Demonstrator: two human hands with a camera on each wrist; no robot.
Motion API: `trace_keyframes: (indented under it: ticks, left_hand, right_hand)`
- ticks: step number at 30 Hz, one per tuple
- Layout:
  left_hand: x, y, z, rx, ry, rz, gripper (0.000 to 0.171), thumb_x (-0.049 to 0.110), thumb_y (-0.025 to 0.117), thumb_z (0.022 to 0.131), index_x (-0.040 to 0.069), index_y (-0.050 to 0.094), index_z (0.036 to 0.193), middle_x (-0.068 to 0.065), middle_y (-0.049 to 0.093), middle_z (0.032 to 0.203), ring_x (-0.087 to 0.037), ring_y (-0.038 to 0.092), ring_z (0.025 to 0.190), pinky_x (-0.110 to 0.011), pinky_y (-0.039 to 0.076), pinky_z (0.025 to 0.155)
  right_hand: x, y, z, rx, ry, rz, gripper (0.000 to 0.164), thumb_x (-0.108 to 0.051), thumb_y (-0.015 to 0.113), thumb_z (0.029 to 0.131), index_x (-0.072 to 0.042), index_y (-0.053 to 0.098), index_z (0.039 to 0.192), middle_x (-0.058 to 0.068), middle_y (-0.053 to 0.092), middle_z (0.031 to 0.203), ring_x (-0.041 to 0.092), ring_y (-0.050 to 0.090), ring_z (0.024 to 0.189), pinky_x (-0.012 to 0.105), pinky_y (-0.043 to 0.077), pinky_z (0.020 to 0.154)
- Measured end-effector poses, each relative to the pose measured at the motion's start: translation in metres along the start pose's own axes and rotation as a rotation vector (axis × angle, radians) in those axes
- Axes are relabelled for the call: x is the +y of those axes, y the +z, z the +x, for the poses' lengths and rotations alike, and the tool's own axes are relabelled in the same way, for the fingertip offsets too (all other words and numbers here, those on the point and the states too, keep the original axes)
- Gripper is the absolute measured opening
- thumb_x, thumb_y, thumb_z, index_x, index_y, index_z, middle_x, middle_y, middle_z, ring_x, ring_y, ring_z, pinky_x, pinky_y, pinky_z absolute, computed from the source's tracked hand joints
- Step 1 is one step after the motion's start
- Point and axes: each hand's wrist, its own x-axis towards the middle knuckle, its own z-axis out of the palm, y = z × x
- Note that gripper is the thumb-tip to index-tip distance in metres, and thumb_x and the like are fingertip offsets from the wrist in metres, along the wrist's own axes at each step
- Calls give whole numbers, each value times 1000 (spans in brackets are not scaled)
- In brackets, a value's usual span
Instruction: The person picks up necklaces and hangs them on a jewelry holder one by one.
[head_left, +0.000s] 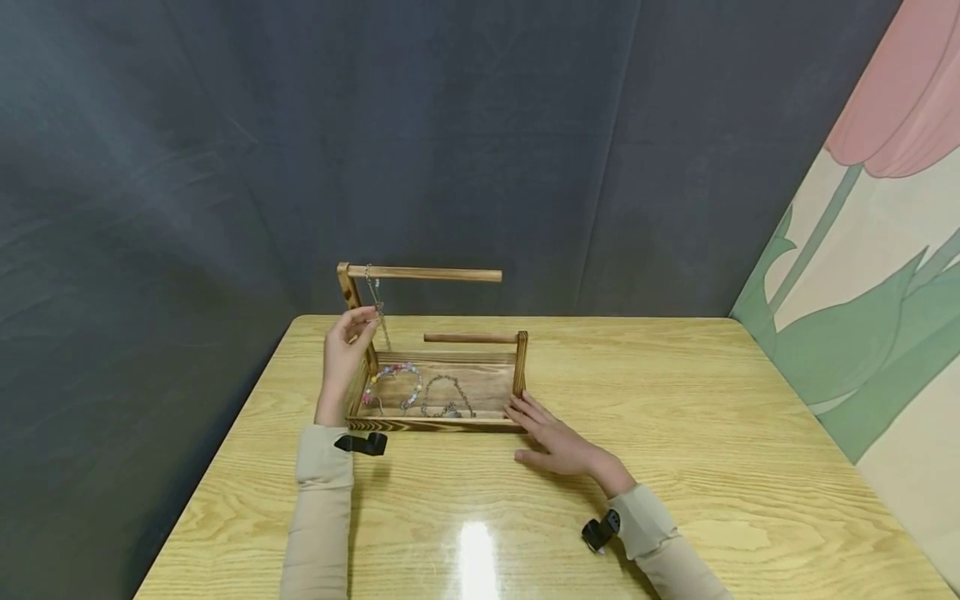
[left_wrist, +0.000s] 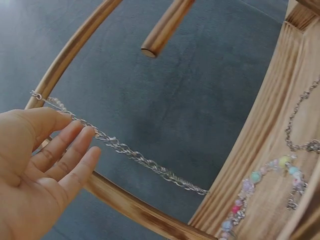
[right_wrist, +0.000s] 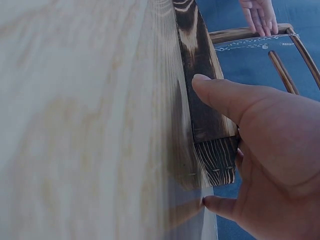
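A wooden stand has a shallow tray, a tall left post with an upper rod, and a short right post with a lower rod. From the upper rod's left end hangs a silver chain with small pale beads near the top. My left hand is at this chain, its fingers loosely extended and the fingertips touching or just beside it. With fairly straight fingers my right hand rests at the tray's front right corner. A colourful beaded bracelet and another silver chain lie in the tray.
The stand is on a yellow wood-grain table. Behind it hangs a dark grey curtain, with a tulip-painted panel to the right. Both rods have a free end over the tray.
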Motion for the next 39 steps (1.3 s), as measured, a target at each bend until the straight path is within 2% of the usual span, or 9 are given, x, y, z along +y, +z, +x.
trace_keyframes:
  ticks: [6, 11, 16, 19, 22, 26, 29, 33, 39]
  left_hand:
    - [-3, 2, -5, -7, -38, 3, 29, 0, 56, 91, -13, 55, 117, -31, 57, 114, -42, 54, 97, -11, 46, 73]
    - [-6, 4, -8, 1, -42, 26, 29, 1, 57, 90, -12, 56, 117, -30, 58, 114, -38, 55, 96, -12, 45, 74]
    - [-9, 7, -12, -16, -47, 51, 29, 3, 57, 91, -10, 57, 116, -28, 58, 114, -41, 56, 96, -13, 45, 72]
    - [-19, 9, -12, -25, -58, 62, 28, 7, 59, 91, -6, 59, 116, -25, 60, 113, -39, 58, 95, -13, 45, 69]
    - [-22, 10, -14, -41, -70, 90, 28, 9, 59, 91, -4, 59, 116, -23, 61, 113, -36, 59, 94, -19, 47, 70]
    - [-21, 12, -16, -68, -89, 66, 27, 5, 57, 92, -5, 58, 117, -27, 58, 115, -43, 58, 97, -25, 50, 70]
    - [-34, 13, -14, -77, -97, 39, 27, 6, 57, 92, -3, 58, 117, -26, 58, 115, -44, 57, 100, -29, 52, 71]
    - [-54, 16, -12, -83, -98, 89, 27, 12, 58, 92, 3, 59, 117, -19, 61, 115, -37, 59, 100, -37, 52, 78]
    - [-66, 20, -12, -128, -102, 128, 27, 12, 57, 93, 5, 59, 119, -16, 61, 115, -35, 59, 101, -44, 49, 84]
  right_hand:
    - [-1, -1, 0, -7, 6, 9, 70, -25, 56, 94, -2, 18, 147, 18, 7, 154, 36, -2, 142, 58, 19, 109]
    - [-1, -1, 0, -6, 8, 8, 70, -25, 56, 94, -1, 18, 147, 18, 7, 154, 36, -2, 142, 58, 20, 109]
    - [-1, -2, 1, -6, 8, 3, 70, -25, 56, 94, -1, 18, 147, 18, 7, 154, 36, -2, 142, 57, 20, 109]
    - [-1, -2, 1, -9, 10, 4, 70, -25, 56, 94, -1, 18, 147, 18, 7, 155, 36, -2, 142, 57, 20, 109]
    - [-1, -2, 0, -10, 13, 5, 70, -25, 56, 94, -2, 18, 147, 18, 7, 155, 35, -2, 142, 58, 20, 109]
    - [-1, 0, 0, -6, 6, 0, 70, -25, 57, 93, -3, 18, 148, 18, 7, 155, 36, -2, 142, 58, 21, 109]
    - [0, 0, 1, -4, -1, 0, 70, -25, 57, 93, -3, 18, 148, 19, 7, 154, 37, -1, 141, 59, 21, 108]
    - [0, 1, 1, -2, -5, 6, 70, -25, 56, 94, -3, 18, 148, 20, 7, 154, 38, -1, 141, 60, 21, 107]
    - [1, 2, 1, -4, 4, 11, 70, -26, 56, 94, -3, 18, 148, 18, 7, 154, 37, -2, 141, 60, 21, 108]
